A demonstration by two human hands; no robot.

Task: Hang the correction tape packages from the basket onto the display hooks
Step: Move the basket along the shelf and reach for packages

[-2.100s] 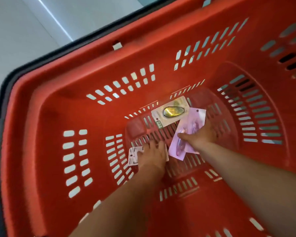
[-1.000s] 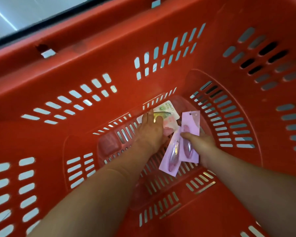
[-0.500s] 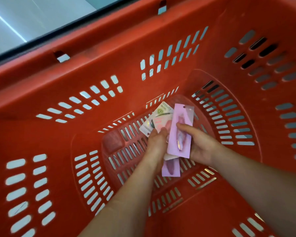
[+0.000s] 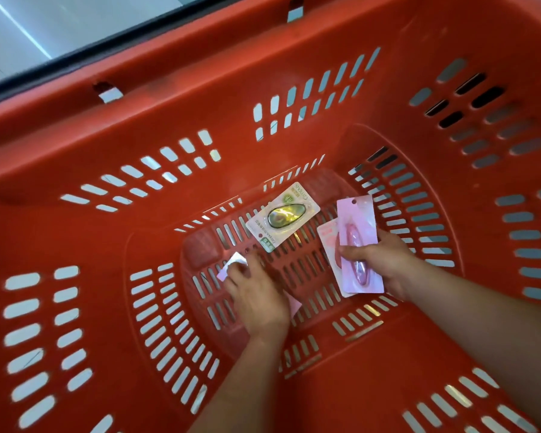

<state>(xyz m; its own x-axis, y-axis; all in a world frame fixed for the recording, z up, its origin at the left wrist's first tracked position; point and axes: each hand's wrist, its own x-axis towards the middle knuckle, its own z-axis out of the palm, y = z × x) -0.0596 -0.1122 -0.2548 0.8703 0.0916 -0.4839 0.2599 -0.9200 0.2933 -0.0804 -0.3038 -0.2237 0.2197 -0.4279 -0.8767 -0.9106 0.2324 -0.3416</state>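
Note:
Both my hands are down inside a red plastic basket [image 4: 138, 89]. My right hand [image 4: 384, 264] grips a small stack of pink correction tape packages [image 4: 358, 223], thumb across the front card. My left hand [image 4: 256, 295] lies palm down on a package [image 4: 236, 260] on the basket floor; only its white and pink corners show from under the fingers, which are blurred. A green avocado-shaped correction tape package [image 4: 283, 215] lies loose on the floor just beyond my left hand.
The basket's slotted walls rise on all sides around my arms. Beyond its far rim lie a black edge [image 4: 75, 54] and pale floor [image 4: 28, 20]. No display hooks are in view.
My hands have separated. The left hand left the stack and dropped onto a package on the basket floor; the right hand keeps the pink packages. The green package now lies uncovered.

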